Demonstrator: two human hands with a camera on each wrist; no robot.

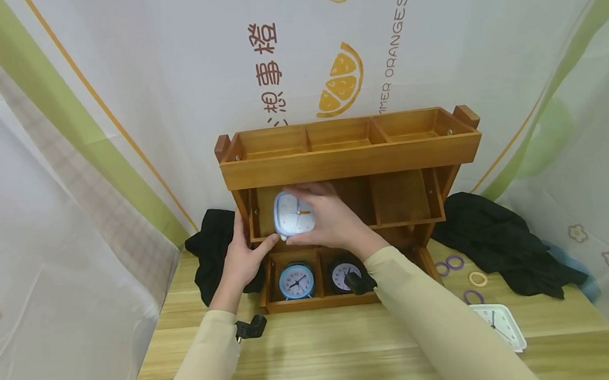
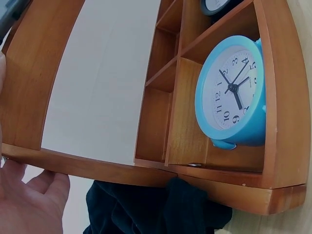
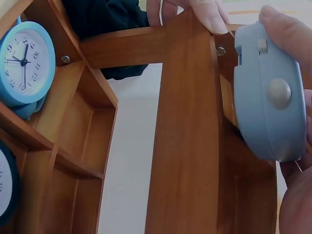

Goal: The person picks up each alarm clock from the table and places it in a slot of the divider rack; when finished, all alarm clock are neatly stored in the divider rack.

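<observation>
My right hand (image 1: 333, 217) grips a light-blue alarm clock (image 1: 293, 213) with a white face, at the left part of the middle tier of a three-tier wooden organizer (image 1: 350, 162). In the right wrist view, this clock's rounded side (image 3: 268, 92) stands over the compartment opening. My left hand (image 1: 242, 265) holds the left end of that tier, thumb at the front corner and fingers around the outer side. Below, a bright-blue round alarm clock (image 1: 296, 281) sits in the bottom tier's left compartment. Beside it is a black-rimmed alarm clock (image 1: 343, 275), partly hidden by the right wrist camera.
Black cloth (image 1: 214, 245) lies left of the organizer, and another black cloth (image 1: 502, 240) lies right. Several rings, one a yellow ring (image 1: 477, 279), and a white square clock (image 1: 500, 325) rest on the table (image 1: 317, 356) at right. A printed curtain (image 1: 166, 75) hangs behind.
</observation>
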